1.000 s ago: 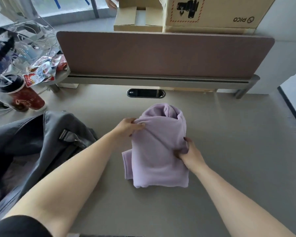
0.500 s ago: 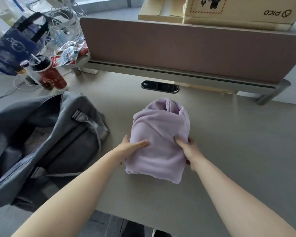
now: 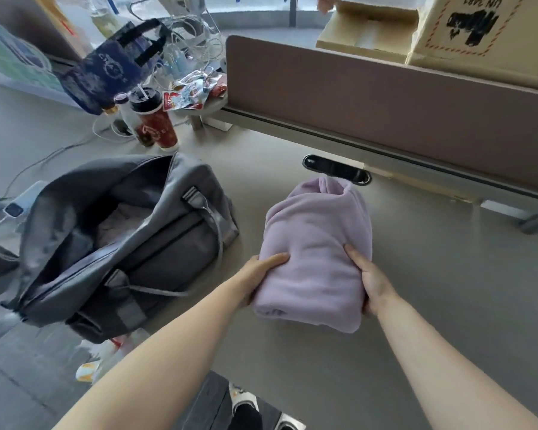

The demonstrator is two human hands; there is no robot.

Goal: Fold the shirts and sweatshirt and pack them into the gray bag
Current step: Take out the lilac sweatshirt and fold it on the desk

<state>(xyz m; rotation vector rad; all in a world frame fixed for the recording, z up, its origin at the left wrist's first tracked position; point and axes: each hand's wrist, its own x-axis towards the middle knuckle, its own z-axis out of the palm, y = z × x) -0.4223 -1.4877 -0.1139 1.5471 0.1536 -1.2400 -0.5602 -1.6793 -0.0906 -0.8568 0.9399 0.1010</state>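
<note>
Both hands, left (image 3: 258, 279) and right (image 3: 370, 277), are clamping the soft, light folded sweatshirt (image 3: 316, 252) by its sides, likely keeping the folds from slumping.

"UN 3481" on cardboard box (image 3: 479, 29)

hands: 2 (image 3: 263, 279) (image 3: 371, 279) | sweatshirt: 1 (image 3: 317, 243) | gray bag: 1 (image 3: 156, 243) | cups: 1 (image 3: 156, 122)

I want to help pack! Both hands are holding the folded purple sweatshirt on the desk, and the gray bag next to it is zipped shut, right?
Not quite. The head view shows the gray bag open, with light fabric visible inside. The rest is right: the left hand and right hand grip the folded purple sweatshirt on the desk.
</note>
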